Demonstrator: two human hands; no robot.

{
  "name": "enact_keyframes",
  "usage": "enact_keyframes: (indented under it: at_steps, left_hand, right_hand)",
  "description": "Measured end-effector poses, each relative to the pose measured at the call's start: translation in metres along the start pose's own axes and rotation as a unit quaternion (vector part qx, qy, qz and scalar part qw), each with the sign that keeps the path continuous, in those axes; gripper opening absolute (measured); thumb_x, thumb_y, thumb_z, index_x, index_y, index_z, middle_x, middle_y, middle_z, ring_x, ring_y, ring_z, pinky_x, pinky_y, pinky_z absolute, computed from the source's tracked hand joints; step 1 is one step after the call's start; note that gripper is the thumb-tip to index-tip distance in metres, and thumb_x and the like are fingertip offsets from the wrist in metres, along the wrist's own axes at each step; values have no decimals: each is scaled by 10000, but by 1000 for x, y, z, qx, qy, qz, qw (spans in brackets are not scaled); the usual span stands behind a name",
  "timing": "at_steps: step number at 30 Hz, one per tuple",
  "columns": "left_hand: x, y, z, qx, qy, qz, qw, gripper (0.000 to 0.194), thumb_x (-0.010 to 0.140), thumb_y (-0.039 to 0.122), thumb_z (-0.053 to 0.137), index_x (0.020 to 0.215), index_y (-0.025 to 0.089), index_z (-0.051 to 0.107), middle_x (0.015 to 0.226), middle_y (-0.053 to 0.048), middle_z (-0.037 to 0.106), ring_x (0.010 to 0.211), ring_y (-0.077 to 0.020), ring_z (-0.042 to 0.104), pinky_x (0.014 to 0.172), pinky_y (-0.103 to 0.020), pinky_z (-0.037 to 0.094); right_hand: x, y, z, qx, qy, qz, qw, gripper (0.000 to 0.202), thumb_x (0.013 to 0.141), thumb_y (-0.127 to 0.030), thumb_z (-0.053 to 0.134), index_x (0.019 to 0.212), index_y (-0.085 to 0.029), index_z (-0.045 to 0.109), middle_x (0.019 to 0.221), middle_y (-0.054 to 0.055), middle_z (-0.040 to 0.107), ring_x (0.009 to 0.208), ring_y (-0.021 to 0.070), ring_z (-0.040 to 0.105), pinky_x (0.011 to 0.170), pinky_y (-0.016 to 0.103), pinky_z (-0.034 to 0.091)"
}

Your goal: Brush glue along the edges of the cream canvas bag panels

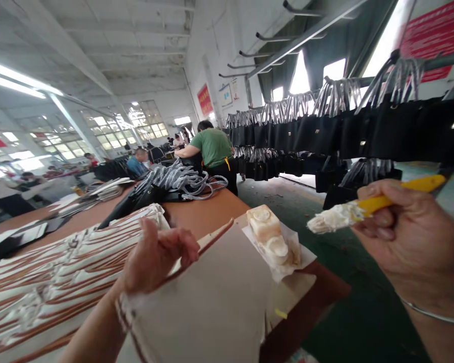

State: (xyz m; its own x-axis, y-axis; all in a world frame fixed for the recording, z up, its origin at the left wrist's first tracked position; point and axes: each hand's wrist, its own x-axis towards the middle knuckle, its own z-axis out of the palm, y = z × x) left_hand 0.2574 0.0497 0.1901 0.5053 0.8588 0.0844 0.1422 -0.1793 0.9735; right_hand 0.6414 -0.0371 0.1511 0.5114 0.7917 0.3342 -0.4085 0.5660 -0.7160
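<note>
My right hand (408,227) is closed round the yellow handle of a glue brush (340,216), held in the air at the right. Its bristles point left and are caked with a whitish substance. My left hand (161,252) is open, thumb raised and fingers stretched toward the edge of a large pale board (212,297); it is slightly blurred, and I cannot tell whether it touches the board. Near the board's far right corner, a whitish, crusted container (265,222) lies on a white sheet (304,257).
Rows of pale pieces with brown edges (60,282) cover the table's left side. Black bags with wrapped handles (174,181) lie farther back on the brown table (227,204). More black bags (306,131) hang on racks at the right. A person in green (215,146) stands beyond.
</note>
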Motion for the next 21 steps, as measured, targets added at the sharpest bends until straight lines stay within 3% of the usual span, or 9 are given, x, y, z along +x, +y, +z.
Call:
enact_keyframes:
  at_steps: [3, 5, 8, 12, 14, 18, 21]
  left_hand:
    - [-23, -56, -36, 84, 70, -148, 983, 797, 881, 731, 199, 950, 131, 718, 887, -84, 731, 774, -190, 639, 704, -290, 493]
    - [-32, -93, -41, 233, 100, -186, 949, 609, 880, 666, 357, 989, 178, 704, 912, -45, 730, 807, -184, 640, 708, -269, 482]
    - [-25, -137, -10, 317, 72, -177, 929, 403, 797, 567, 570, 788, 186, 700, 741, -16, 694, 732, -181, 617, 676, -251, 442]
    - [13, -169, 54, 346, 70, -172, 920, 362, 854, 485, 515, 694, 192, 656, 719, -39, 688, 773, -209, 643, 692, -265, 415]
    - [33, -178, 77, 357, 83, -184, 912, 386, 872, 500, 496, 685, 194, 638, 713, -61, 690, 794, -228, 659, 683, -273, 408]
    - [61, -190, 99, 365, 100, -215, 900, 349, 895, 482, 518, 772, 177, 636, 766, -65, 693, 800, -213, 661, 718, -312, 440]
    - [69, -193, 107, 341, 93, -212, 911, 285, 879, 426, 582, 796, 158, 631, 757, -20, 670, 741, -166, 633, 729, -320, 464]
  right_hand:
    - [-8, 19, -6, -1, -1, 41, 999, 150, 843, -225, 608, 706, -195, 660, 476, -28, 377, 384, 95, 247, 374, 274, 166]
    - [-13, 34, -10, 3, 1, 70, 998, 137, 831, -218, 620, 700, -189, 649, 455, -36, 382, 374, 87, 252, 369, 258, 162]
    - [-19, 58, -12, 9, 12, 106, 994, 174, 831, -217, 636, 665, -176, 605, 434, -51, 386, 352, 63, 245, 356, 225, 155]
    - [-26, 85, -11, -4, 14, 133, 991, 208, 847, -247, 659, 672, -170, 578, 427, -62, 396, 346, 54, 249, 350, 196, 178]
    - [-30, 97, -10, -18, 7, 145, 989, 192, 847, -274, 677, 713, -170, 586, 435, -68, 401, 352, 54, 256, 353, 187, 184]
    - [-32, 119, -8, -54, -4, 142, 988, 208, 855, -322, 688, 762, -179, 570, 444, -85, 389, 362, 63, 242, 364, 194, 186]
    - [-28, 134, -6, -95, -7, 122, 988, 234, 863, -364, 679, 779, -180, 563, 446, -92, 365, 380, 79, 237, 377, 213, 178]
